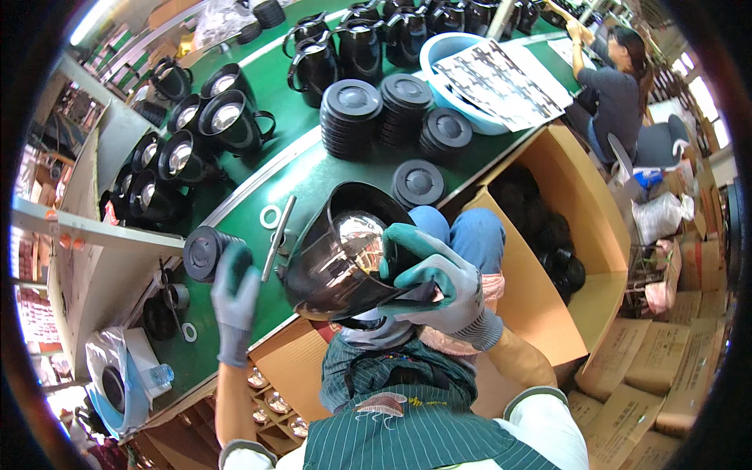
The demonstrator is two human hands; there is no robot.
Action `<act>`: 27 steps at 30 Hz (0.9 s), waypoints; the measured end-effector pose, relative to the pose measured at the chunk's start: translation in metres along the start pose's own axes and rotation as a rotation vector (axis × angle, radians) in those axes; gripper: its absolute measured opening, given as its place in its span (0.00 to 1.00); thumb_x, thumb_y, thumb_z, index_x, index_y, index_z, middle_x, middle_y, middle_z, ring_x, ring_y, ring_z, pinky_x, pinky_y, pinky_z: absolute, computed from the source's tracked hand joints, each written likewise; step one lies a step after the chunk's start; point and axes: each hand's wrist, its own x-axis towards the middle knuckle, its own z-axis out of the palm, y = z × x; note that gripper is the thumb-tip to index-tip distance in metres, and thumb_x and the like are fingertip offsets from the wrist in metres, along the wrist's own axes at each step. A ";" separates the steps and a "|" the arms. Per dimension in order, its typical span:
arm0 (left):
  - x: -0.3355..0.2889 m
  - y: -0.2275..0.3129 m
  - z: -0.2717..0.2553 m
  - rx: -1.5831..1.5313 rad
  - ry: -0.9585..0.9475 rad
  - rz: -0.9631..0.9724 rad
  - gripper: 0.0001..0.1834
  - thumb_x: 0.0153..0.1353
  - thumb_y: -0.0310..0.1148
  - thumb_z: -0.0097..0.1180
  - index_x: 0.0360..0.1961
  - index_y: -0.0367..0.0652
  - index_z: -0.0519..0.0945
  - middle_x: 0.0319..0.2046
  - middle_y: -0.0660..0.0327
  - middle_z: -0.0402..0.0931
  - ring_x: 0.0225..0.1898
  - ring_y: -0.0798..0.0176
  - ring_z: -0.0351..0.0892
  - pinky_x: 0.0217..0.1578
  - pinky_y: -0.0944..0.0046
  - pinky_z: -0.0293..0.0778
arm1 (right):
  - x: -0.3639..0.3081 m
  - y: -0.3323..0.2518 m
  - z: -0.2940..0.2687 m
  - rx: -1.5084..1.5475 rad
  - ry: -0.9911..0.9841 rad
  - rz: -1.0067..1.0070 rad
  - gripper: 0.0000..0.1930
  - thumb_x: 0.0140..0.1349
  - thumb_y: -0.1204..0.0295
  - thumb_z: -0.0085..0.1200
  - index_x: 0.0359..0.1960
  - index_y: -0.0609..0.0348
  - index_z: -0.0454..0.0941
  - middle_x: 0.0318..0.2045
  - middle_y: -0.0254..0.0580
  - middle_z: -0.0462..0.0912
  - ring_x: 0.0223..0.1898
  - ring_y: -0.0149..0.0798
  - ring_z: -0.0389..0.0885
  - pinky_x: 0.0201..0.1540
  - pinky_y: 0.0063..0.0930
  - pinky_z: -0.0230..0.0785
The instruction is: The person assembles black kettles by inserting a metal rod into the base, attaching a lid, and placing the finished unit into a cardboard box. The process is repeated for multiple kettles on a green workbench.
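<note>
My right hand (446, 294), in a grey glove with green coating, grips the rim of a black jug (325, 262). The jug is tilted over my lap, its mouth toward me, and a shiny silver liner shows inside. My left hand (237, 294), gloved alike, reaches over the green table with its fingers stretched out. They lie against or just over the near side of a short stack of black round lids (204, 254); contact is hard to judge. Between the hands, a metal rod (280, 237) and a white ring (269, 216) lie on the table.
Several black jugs (227, 117) and taller lid stacks (350, 110) stand across the table. A blue basin (437, 48) has a patterned sheet on it. At right is an open carton (540, 313) with black parts. A co-worker (619, 86) sits beyond it.
</note>
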 end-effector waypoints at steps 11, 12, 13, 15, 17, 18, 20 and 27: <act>-0.016 -0.169 0.067 -0.796 -0.722 -0.576 0.28 0.75 0.36 0.53 0.73 0.41 0.66 0.72 0.52 0.66 0.69 0.53 0.71 0.69 0.51 0.71 | 0.005 0.031 0.007 0.385 -0.297 0.079 0.22 0.56 0.66 0.74 0.52 0.57 0.85 0.69 0.57 0.74 0.69 0.54 0.76 0.68 0.45 0.70; -0.013 -0.167 0.069 -0.825 -0.720 -0.610 0.28 0.74 0.36 0.54 0.72 0.40 0.67 0.71 0.52 0.66 0.68 0.53 0.71 0.69 0.51 0.72 | 0.013 0.041 0.002 0.356 -0.329 0.066 0.22 0.57 0.66 0.73 0.53 0.56 0.85 0.66 0.55 0.78 0.67 0.52 0.78 0.67 0.44 0.72; -0.010 -0.166 0.071 -0.858 -0.713 -0.648 0.28 0.74 0.36 0.54 0.72 0.40 0.67 0.70 0.52 0.67 0.67 0.54 0.72 0.68 0.52 0.72 | 0.025 0.057 -0.005 0.374 -0.242 0.123 0.20 0.61 0.66 0.70 0.54 0.58 0.85 0.58 0.51 0.85 0.61 0.48 0.83 0.64 0.42 0.74; -0.008 -0.162 0.074 -0.860 -0.700 -0.654 0.27 0.73 0.35 0.54 0.70 0.40 0.68 0.68 0.52 0.68 0.66 0.54 0.73 0.67 0.52 0.73 | 0.049 0.095 -0.011 0.086 -0.017 0.586 0.27 0.63 0.59 0.68 0.60 0.59 0.80 0.58 0.50 0.84 0.59 0.48 0.84 0.62 0.42 0.76; -0.009 -0.159 0.076 -0.865 -0.688 -0.657 0.26 0.72 0.35 0.55 0.69 0.40 0.69 0.67 0.52 0.69 0.65 0.54 0.74 0.66 0.53 0.73 | 0.073 0.140 0.000 -0.593 -0.110 0.946 0.47 0.60 0.49 0.70 0.76 0.53 0.61 0.69 0.55 0.72 0.66 0.53 0.76 0.64 0.52 0.72; -0.010 -0.158 0.077 -0.860 -0.684 -0.657 0.26 0.72 0.35 0.55 0.68 0.39 0.70 0.66 0.52 0.70 0.64 0.54 0.74 0.66 0.53 0.74 | 0.083 0.161 0.011 -0.933 -0.221 1.112 0.59 0.57 0.44 0.71 0.83 0.48 0.47 0.75 0.57 0.64 0.70 0.57 0.72 0.65 0.59 0.70; -0.010 -0.156 0.079 -0.863 -0.676 -0.660 0.25 0.71 0.34 0.56 0.67 0.39 0.71 0.65 0.52 0.71 0.63 0.54 0.75 0.65 0.54 0.74 | 0.094 0.194 0.023 -0.949 -0.369 1.261 0.73 0.52 0.38 0.73 0.83 0.41 0.24 0.78 0.60 0.52 0.74 0.62 0.62 0.67 0.68 0.65; -0.002 -0.154 0.078 -0.848 -0.647 -0.615 0.23 0.69 0.32 0.57 0.63 0.38 0.75 0.59 0.52 0.75 0.58 0.55 0.79 0.61 0.55 0.76 | 0.098 0.153 0.011 -0.925 -0.297 0.987 0.68 0.50 0.43 0.75 0.83 0.46 0.36 0.74 0.62 0.57 0.70 0.61 0.69 0.67 0.61 0.68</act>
